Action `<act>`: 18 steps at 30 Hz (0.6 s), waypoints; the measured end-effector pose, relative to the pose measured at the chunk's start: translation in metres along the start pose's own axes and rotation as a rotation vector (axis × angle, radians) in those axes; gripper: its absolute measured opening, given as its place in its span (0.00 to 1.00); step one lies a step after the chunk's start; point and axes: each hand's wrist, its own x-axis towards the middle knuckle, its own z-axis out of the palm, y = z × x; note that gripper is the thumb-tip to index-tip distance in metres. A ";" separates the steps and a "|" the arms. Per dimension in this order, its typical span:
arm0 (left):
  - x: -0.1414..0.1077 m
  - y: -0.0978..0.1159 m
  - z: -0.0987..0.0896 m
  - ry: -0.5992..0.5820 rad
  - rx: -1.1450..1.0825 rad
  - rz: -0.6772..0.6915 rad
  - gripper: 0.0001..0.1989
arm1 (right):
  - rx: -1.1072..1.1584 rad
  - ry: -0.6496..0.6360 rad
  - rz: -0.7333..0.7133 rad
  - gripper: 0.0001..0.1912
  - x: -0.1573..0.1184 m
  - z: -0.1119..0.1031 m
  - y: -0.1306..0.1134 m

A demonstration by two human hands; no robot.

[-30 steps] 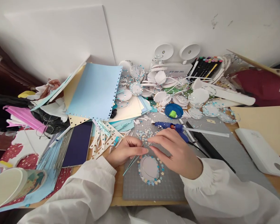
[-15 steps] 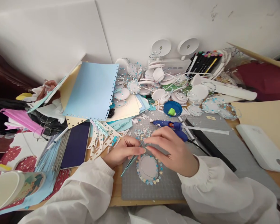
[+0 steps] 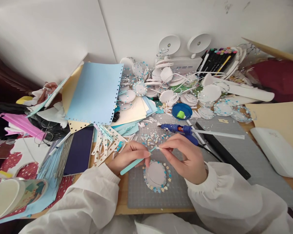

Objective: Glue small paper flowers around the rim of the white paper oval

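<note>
My left hand [image 3: 134,156] is closed round a pair of teal tweezers [image 3: 132,166], whose tips reach right toward my other hand. My right hand [image 3: 184,156] pinches thumb and forefinger at those tips, on a small pale piece too tiny to name. Below both hands, a white disc [image 3: 156,174] ringed with little blue and cream paper flowers lies on the grey cutting mat [image 3: 161,201]. A thin wire loop crosses the disc near my left fingers. Loose paper flowers [image 3: 150,138] are scattered just beyond my hands.
Behind my right hand lies a blue glue gun [image 3: 175,129] with a clear stick, near a blue lid [image 3: 182,111]. White discs and decorated rings pile up along the wall. Punched paper strips [image 3: 107,146], a dark phone-like slab [image 3: 78,151] and a cup [image 3: 17,196] are leftward.
The tweezers have turned in my left hand, now showing their broad side. My right fingertips have drawn together and shifted slightly right, onto the tweezer tips. The view has moved slightly.
</note>
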 end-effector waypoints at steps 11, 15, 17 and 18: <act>0.001 -0.006 -0.005 -0.066 -0.055 0.022 0.14 | 0.024 0.036 -0.048 0.10 -0.008 0.000 -0.001; 0.001 -0.011 -0.007 0.030 -0.137 0.043 0.17 | 0.041 0.107 0.041 0.08 -0.012 0.001 0.004; 0.002 -0.012 -0.007 0.063 -0.163 0.065 0.17 | 0.092 0.136 0.104 0.07 -0.014 0.003 0.008; 0.003 -0.013 -0.007 0.069 -0.175 0.078 0.18 | 0.128 0.132 0.130 0.08 -0.016 0.005 0.009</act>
